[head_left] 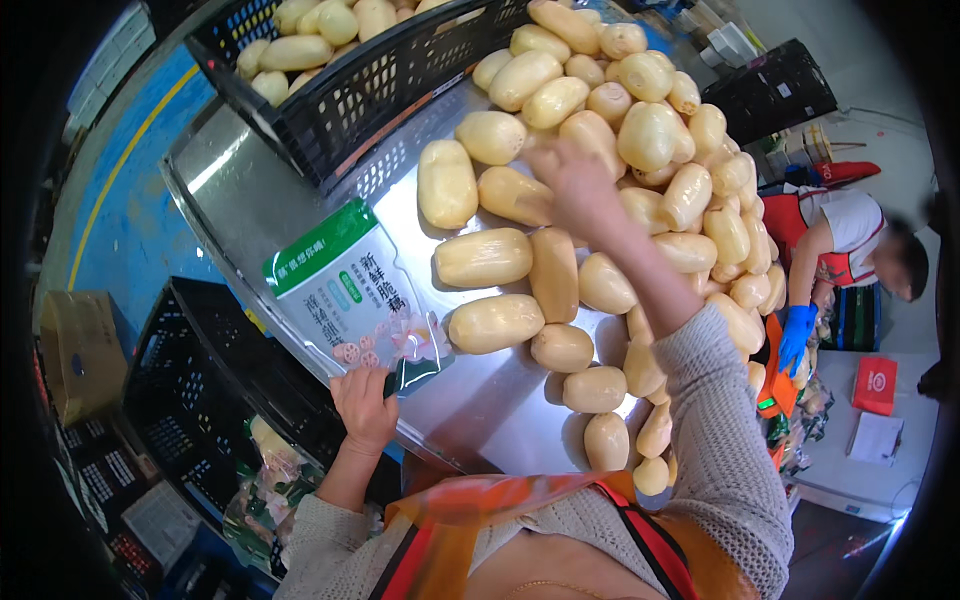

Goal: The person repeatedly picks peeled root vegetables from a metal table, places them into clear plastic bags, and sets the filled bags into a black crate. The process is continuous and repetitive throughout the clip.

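Observation:
My left hand (365, 409) grips the edge of a clear printed plastic bag (311, 315) with a green band, which lies flat on the metal table (480, 420). The bag bears writing and a pink lotus flower, and looks flat. Blurred by motion, my right hand (576, 187) reaches in among peeled lotus root segments. Just beside its fingers are one segment (514, 195) and another (491, 137); whether it grips one cannot be told. Several loose segments, such as one (484, 257), lie between the bag and a large heap (649, 142).
A black plastic crate (390, 90) of lotus root stands on the table's far side. Below the table's left edge, another black crate (176, 397) sits near filled bags (274, 487). To the right, a person in blue gloves (796, 337) works by bagged goods.

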A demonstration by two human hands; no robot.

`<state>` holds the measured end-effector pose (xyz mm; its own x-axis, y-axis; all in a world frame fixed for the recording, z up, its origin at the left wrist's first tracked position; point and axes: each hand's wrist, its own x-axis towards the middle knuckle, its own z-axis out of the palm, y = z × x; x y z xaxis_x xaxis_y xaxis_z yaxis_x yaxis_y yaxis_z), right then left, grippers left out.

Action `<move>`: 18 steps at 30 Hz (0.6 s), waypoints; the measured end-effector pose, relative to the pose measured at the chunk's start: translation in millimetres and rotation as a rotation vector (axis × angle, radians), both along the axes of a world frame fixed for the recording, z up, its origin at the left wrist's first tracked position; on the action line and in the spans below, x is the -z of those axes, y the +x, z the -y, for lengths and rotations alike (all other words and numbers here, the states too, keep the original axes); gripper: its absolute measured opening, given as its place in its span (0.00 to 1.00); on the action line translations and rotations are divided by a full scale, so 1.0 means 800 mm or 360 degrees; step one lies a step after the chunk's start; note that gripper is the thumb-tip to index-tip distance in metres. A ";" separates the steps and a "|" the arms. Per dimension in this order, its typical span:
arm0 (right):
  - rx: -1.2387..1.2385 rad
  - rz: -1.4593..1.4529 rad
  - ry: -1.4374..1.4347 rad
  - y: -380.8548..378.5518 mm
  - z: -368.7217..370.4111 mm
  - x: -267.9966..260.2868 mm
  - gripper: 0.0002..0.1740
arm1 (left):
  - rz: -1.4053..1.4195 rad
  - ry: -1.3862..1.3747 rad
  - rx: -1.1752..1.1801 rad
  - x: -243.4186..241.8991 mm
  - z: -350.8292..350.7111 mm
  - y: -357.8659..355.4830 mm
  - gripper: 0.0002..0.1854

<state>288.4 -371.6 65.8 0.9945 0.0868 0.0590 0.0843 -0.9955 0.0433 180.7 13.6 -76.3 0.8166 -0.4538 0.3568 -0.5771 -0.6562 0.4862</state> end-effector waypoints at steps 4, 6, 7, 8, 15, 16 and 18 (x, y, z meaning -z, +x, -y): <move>-0.0175 -0.0023 0.0066 0.065 -0.004 -0.004 0.32 | -0.0025 -0.0033 -0.0013 -0.004 -0.001 0.001 0.14; -0.0398 -0.0098 0.0097 0.080 -0.046 0.023 0.34 | -0.0159 0.0004 -0.0012 0.000 -0.008 -0.003 0.17; -0.0361 -0.0289 0.0226 0.074 -0.079 0.025 0.39 | -0.0175 0.0010 -0.0011 0.000 -0.011 -0.004 0.17; -0.0293 -0.0384 0.0136 0.069 -0.105 0.038 0.40 | -0.0184 0.0018 0.0004 -0.001 -0.011 -0.003 0.17; -0.0120 -0.0016 -0.0304 0.069 -0.146 0.110 0.37 | -0.0109 0.0004 -0.0018 -0.007 -0.010 0.002 0.14; -0.0121 -0.0045 -0.0091 0.073 -0.138 0.106 0.35 | -0.0099 -0.0013 -0.0023 -0.005 -0.010 0.001 0.14; -0.0123 -0.0089 0.0331 0.081 -0.114 0.088 0.33 | -0.0066 -0.0053 -0.0034 0.001 -0.007 0.003 0.14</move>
<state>352.9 -280.2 -4.7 0.9875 0.1548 0.0288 0.1575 -0.9730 -0.1689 183.2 19.3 -77.1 0.8404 -0.4247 0.3367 -0.5420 -0.6513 0.5311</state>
